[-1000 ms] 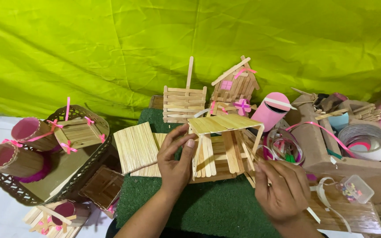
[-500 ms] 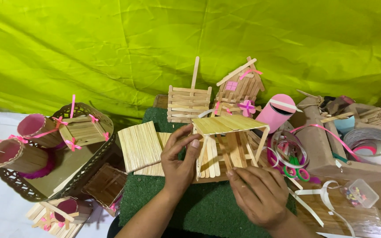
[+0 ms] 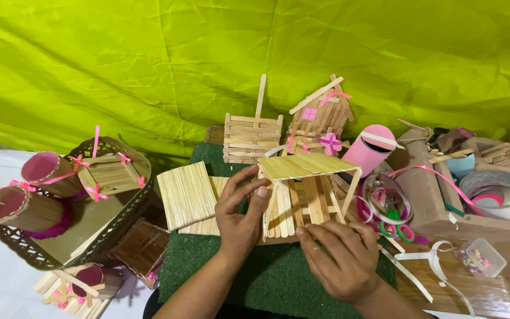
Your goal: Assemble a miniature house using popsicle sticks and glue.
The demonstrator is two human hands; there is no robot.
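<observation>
Green cloth behind, the half-built stick house (image 3: 308,195) sits mid-mat (image 3: 255,277): left hand (image 3: 240,218) pinching its roof edge should steady it while right hand (image 3: 340,257), fingers curled at the base, presses gently.

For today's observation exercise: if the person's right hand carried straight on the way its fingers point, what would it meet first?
The right hand points up-left at the unfinished stick house; it would probably meet the house's base sticks first, though depth is unclear.

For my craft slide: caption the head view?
Two hands, left and right, steady a stick house on a green mat.
</observation>
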